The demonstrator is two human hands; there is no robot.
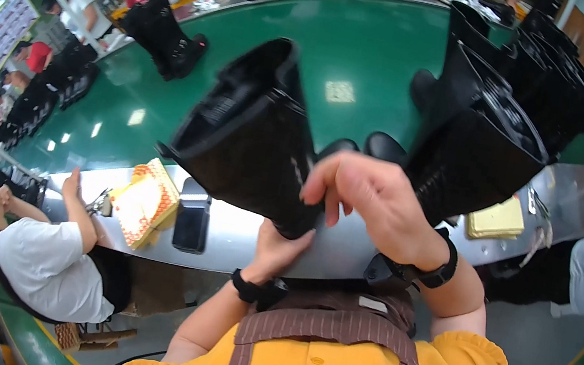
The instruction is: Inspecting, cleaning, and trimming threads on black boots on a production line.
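A tall black boot (258, 153) stands tilted in front of me, its wide shaft opening toward me and to the left. Around its lower part, near the ankle, my left hand (278, 252) is closed. My right hand (375, 199) is by the boot's right side, fingers bent and drawn together. Whether a small part of the boot is pinched in them, I cannot make out. Just right of that hand is another tall black boot (469, 155) with lacing on its shaft.
Several more black boots (561, 74) crowd the right of the green table (358, 30). Along the metal edge lie a black phone-like case (193, 217), a patterned yellow pad (148, 202) and a yellow block (496, 220). A co-worker (48, 261) sits at left; another boot (164, 35) stands farther off.
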